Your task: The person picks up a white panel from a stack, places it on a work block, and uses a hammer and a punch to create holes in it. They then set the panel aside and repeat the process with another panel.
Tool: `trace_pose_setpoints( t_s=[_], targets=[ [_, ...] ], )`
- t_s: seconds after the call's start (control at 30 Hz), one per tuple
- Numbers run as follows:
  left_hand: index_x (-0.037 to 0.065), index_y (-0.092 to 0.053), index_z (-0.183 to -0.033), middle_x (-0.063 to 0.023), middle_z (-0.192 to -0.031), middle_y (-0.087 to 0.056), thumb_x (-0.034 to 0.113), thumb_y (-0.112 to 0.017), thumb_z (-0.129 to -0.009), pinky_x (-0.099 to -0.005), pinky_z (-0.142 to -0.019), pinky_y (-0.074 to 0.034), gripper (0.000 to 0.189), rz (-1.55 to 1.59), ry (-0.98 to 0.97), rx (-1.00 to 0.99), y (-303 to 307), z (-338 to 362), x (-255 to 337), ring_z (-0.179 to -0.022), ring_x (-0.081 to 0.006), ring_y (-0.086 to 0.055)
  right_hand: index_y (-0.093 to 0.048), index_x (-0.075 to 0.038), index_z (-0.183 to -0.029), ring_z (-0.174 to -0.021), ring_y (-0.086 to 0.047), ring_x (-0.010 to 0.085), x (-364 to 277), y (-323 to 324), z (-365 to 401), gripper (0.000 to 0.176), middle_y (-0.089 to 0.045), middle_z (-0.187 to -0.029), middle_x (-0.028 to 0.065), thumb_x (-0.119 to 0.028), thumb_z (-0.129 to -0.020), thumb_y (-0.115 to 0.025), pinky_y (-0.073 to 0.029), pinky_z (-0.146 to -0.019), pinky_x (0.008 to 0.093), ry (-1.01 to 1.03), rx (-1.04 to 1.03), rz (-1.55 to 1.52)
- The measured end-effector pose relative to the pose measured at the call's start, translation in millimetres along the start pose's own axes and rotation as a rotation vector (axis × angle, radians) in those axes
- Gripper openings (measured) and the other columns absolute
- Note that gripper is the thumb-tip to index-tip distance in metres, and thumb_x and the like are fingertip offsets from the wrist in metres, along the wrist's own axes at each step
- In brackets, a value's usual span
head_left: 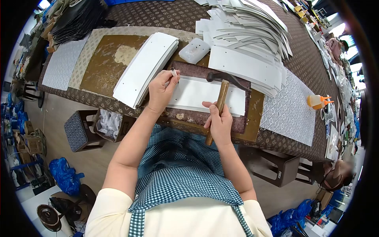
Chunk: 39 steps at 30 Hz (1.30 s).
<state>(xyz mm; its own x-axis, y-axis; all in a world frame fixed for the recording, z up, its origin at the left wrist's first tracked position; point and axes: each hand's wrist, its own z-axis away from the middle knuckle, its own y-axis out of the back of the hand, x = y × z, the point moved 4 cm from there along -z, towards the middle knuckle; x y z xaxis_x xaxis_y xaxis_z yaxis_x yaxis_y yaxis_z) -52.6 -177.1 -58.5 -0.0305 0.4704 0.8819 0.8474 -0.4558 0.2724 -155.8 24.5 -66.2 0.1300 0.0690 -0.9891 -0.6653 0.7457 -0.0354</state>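
My right hand is wrapped round the wooden handle of a hammer, whose dark metal head lies over the far right part of a white sheet. The fingers of my left hand are closed on a short pale rod with a dark tip, above the sheet's left end. That sheet rests on a dark reddish board. To the left of my left hand sits a stack of white sheets with small dark dots. A whitish block with several dark spots lies beyond the board.
Large piles of white sheets stand at the back right. Dark sheets are stacked at the far left. Orange-tipped bottles stand at the right. Stools are below the table edge, and another person is at the right.
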Motion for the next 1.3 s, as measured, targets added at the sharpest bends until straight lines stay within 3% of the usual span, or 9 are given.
trace_pose_setpoints(
  t_s=[0.23, 0.47, 0.53, 0.6, 0.67, 0.83, 0.97, 1.1, 1.3],
  targets=[
    [-0.001, -0.070, -0.100, -0.0076, -0.091, -0.068, 0.008, -0.069, -0.091, -0.0245, -0.069, -0.052, 0.012, -0.059, -0.027, -0.062, -0.2, -2.4, -4.3, -0.076, -0.0132, -0.065, -0.056, -0.001, -0.097, -0.048, -0.052, 0.0052, -56.3, -7.1, -9.5, 0.015, -0.059, -0.067, 0.0020, -0.016, -0.099, -0.058, -0.041, -0.044, 0.0217, -0.006, -0.266, 0.211],
    [0.002, -0.070, -0.095, -0.0104, -0.084, -0.066, 0.008, -0.070, -0.086, -0.0303, -0.063, -0.051, 0.010, -0.086, -0.074, -0.018, -1.1, -2.5, 0.2, -0.070, -0.0234, -0.064, -0.054, 0.000, -0.101, -0.056, -0.049, 0.0017, -206.3, -39.1, -4.1, 0.014, -0.058, -0.071, -0.0019, -0.011, -0.098, -0.060, -0.040, -0.048, 0.0198, 0.612, -0.322, -0.077],
    [0.002, -0.069, -0.095, -0.0107, -0.082, -0.064, 0.008, -0.071, -0.086, -0.0324, -0.062, -0.050, 0.011, -0.064, -0.081, -0.011, -1.8, -2.0, -1.0, -0.070, -0.0257, -0.062, -0.053, 0.001, -0.101, -0.054, -0.051, 0.0063, -181.1, -42.1, -16.7, 0.017, -0.056, -0.068, 0.0027, -0.011, -0.096, -0.062, -0.042, -0.050, 0.0247, 0.573, -0.305, 0.210],
    [0.002, -0.068, -0.094, -0.0109, -0.080, -0.062, 0.008, -0.071, -0.085, -0.0341, -0.062, -0.049, 0.011, -0.131, -0.094, -0.039, -2.1, -2.7, -5.8, -0.069, -0.0267, -0.061, -0.050, 0.003, -0.093, -0.062, -0.060, 0.0412, -147.6, -41.4, -31.5, 0.022, -0.057, -0.069, 0.0246, -0.016, -0.093, -0.061, -0.047, -0.058, 0.0438, 0.323, -0.429, 0.855],
    [0.002, -0.068, -0.093, -0.0112, -0.078, -0.058, 0.009, -0.071, -0.085, -0.0365, -0.060, -0.047, 0.011, -0.144, -0.086, -0.057, -3.2, -2.4, -5.0, -0.068, -0.0285, -0.058, -0.049, 0.003, -0.087, -0.071, -0.059, 0.0484, -140.6, -34.1, -32.5, 0.024, -0.060, -0.073, 0.0281, -0.018, -0.093, -0.060, -0.046, -0.063, 0.0483, 0.173, -0.486, 0.965],
    [0.001, -0.070, -0.098, -0.0070, -0.079, -0.062, 0.007, -0.069, -0.089, -0.0266, -0.058, -0.045, 0.011, -0.125, -0.129, -0.023, -3.2, -3.1, -6.4, -0.063, -0.0151, -0.055, -0.056, -0.001, -0.095, -0.061, -0.043, 0.0031, -209.2, -37.3, -8.0, 0.017, -0.050, -0.069, -0.0009, -0.015, -0.097, -0.064, -0.035, -0.053, 0.0219, 0.342, -0.361, 0.333],
    [0.002, -0.070, -0.097, -0.0076, -0.081, -0.064, 0.008, -0.069, -0.089, -0.0268, -0.060, -0.047, 0.010, -0.126, -0.149, -0.014, -2.5, -1.9, -5.5, -0.064, -0.0161, -0.058, -0.053, 0.000, -0.097, -0.048, -0.045, 0.0023, -229.1, -47.4, -6.3, 0.021, -0.055, -0.072, -0.0008, -0.019, -0.099, -0.060, -0.032, -0.040, 0.0188, 0.733, -0.318, -0.135],
    [0.003, -0.069, -0.095, -0.0088, -0.078, -0.060, 0.010, -0.070, -0.087, -0.0326, -0.061, -0.047, 0.011, -0.147, -0.108, -0.035, -3.0, -2.2, -4.7, -0.066, -0.0232, -0.058, -0.050, 0.004, -0.096, -0.064, -0.059, 0.0320, -133.1, -36.0, -37.7, 0.029, -0.057, -0.069, 0.0185, -0.024, -0.099, -0.057, -0.046, -0.060, 0.0407, 0.159, -0.462, 1.032],
    [0.003, -0.069, -0.105, -0.0075, -0.082, -0.059, 0.012, -0.068, -0.090, -0.0293, -0.062, -0.046, 0.018, -0.072, -0.014, -0.090, -4.0, -3.2, -5.9, -0.068, -0.0179, -0.057, -0.056, 0.002, -0.097, -0.051, -0.057, 0.0153, -82.1, 1.3, -16.3, 0.024, -0.062, -0.072, 0.0095, -0.022, -0.100, -0.055, -0.044, -0.047, 0.0304, -0.140, -0.211, 0.453]
  ],
)
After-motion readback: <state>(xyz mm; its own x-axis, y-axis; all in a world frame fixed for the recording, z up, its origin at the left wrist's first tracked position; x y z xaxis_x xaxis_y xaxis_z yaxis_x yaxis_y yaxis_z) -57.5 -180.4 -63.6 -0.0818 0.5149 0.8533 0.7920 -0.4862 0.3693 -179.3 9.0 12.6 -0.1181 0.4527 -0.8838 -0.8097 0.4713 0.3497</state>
